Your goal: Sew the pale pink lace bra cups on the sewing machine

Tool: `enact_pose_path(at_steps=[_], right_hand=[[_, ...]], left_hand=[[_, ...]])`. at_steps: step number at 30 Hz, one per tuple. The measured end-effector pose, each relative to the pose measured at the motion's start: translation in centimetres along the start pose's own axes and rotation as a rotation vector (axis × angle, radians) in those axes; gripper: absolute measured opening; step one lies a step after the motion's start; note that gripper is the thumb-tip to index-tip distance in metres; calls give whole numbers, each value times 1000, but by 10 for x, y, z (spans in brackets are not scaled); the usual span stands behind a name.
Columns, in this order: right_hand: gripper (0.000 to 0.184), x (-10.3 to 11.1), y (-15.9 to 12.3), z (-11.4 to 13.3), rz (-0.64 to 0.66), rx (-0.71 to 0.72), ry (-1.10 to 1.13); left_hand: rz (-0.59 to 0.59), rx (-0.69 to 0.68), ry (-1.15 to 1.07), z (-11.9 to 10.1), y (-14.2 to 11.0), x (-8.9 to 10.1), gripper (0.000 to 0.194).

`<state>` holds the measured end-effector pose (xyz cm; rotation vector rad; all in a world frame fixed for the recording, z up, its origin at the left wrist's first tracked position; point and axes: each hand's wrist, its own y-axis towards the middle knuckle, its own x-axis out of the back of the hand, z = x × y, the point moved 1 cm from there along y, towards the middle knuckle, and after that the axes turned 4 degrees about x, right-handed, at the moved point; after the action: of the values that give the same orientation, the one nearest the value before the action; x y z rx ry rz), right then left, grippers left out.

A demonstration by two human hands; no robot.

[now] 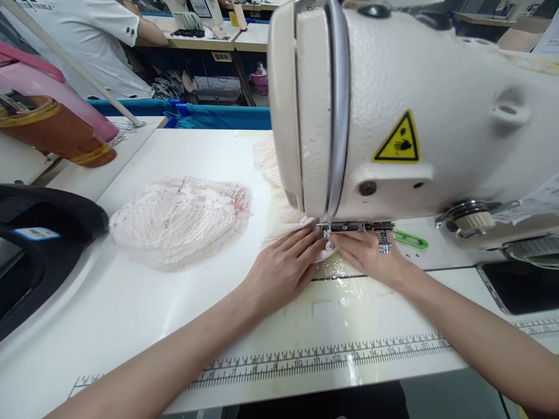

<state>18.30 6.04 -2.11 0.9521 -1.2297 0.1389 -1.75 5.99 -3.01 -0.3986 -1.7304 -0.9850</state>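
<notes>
- Under the head of the sewing machine (393, 116), both hands are lying flat on a small piece of pale lace fabric (283, 224) at the presser foot (326, 233).
- Left hand (283, 265) is resting open, palm down, fingers stretched toward the foot and pressing the fabric onto the table (152, 302).
- Right hand (367, 256) is lying open too, just right of the foot, its fingertips touching the same fabric; it is gripping nothing.
- Further left, well apart from the hands, a pile of lace pieces (179, 218) is sitting on the table.
- Just right of the right hand, green thread snips (410, 240) are lying under the machine arm.
- Along the near edge, a printed ruler strip (327, 355) is running left to right.
- At the far left, a person in a white shirt (87, 41) is standing at another bench.
</notes>
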Motion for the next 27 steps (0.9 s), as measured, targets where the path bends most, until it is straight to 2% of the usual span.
enact_pose_path(at_steps=[5, 11, 16, 21, 27], right_hand=[[21, 6, 2, 3, 65, 82, -87], [28, -10, -4, 3, 143, 136, -45], [22, -19, -6, 9, 91, 133, 8], [20, -17, -4, 13, 44, 116, 51], [17, -14, -2, 14, 60, 81, 81]], left_hand=[[18, -74, -5, -1, 0, 3, 25], [-5, -36, -2, 3, 1, 6, 23], [-26, -6, -20, 5, 0, 8, 24], [18, 100, -96, 3, 0, 11, 37], [-32, 145, -146, 2, 0, 14, 16]])
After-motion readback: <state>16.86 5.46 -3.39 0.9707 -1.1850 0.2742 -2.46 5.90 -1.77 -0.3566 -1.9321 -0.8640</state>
